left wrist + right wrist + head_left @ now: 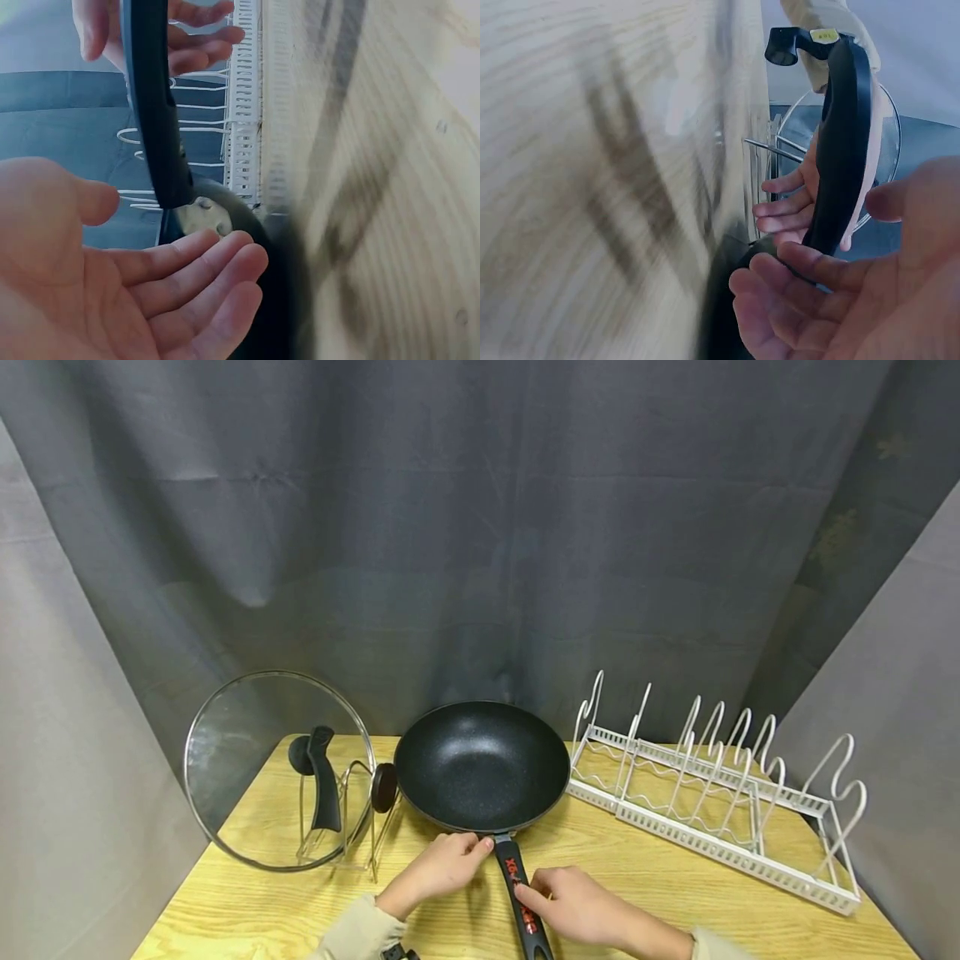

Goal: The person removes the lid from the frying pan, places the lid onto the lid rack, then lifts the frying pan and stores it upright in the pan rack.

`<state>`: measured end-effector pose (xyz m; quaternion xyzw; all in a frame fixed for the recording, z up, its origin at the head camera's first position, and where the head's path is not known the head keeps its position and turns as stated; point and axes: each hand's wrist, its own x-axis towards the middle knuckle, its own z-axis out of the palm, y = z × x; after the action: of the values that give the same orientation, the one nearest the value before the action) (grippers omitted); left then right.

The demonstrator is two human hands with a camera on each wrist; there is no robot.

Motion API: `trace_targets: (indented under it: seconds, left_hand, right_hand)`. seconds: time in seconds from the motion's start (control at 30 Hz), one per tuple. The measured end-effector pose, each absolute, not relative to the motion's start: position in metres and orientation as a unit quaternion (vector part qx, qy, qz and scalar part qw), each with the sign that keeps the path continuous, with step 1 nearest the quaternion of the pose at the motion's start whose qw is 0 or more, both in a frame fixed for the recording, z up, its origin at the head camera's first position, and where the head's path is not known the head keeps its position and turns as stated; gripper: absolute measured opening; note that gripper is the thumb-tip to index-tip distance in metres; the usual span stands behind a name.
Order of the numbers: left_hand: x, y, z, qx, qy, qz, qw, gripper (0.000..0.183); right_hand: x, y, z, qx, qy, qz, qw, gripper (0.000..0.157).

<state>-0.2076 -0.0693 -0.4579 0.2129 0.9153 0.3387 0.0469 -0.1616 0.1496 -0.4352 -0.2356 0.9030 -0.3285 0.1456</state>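
Observation:
A black frying pan [480, 768] lies open side up on the wooden table, its black handle [517, 893] with red lettering pointing toward me. My left hand [442, 864] is just left of the handle's base, its fingers loosely extended near the metal joint. On the other side, my right hand [573, 902] is beside the middle of the handle, with the thumb by the lettering. Both wrist views show relaxed, uncurled fingers; the handle [154, 112] rises between the two palms, gripped by neither. Whether any fingertip touches the pan, I cannot tell.
To the left, a glass lid [247, 760] with a black handle stands upright in a wire stand [345, 835]. A brown round knob [384, 787] is close to the pan. At the right is a white wire rack [675, 831]. Dark curtain [480, 543] hangs behind the table.

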Motion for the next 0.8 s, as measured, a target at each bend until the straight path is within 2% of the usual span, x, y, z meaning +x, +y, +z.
trace_targets:
  seconds: [0.3,0.5,0.67,0.8]
  left_hand:
    - [-0.205,-0.061,-0.47,0.181,0.887,0.416,0.087,0.043]
    - [-0.204,-0.052,-0.479,0.14,0.846,0.496,0.138,0.045]
    - [-0.204,-0.043,-0.485,0.103,0.817,0.546,0.155,0.043]
    - [-0.206,-0.034,-0.491,0.08,0.779,0.597,0.174,0.042]
  right_hand:
    - [-0.155,0.15,-0.443,-0.241,0.874,-0.379,0.186,0.033]
    - [-0.152,0.151,-0.449,-0.225,0.857,-0.419,0.2,0.028]
    - [-0.15,0.149,-0.453,-0.204,0.836,-0.463,0.21,0.025]
    - [-0.149,0.148,-0.454,-0.181,0.807,-0.507,0.242,0.025]
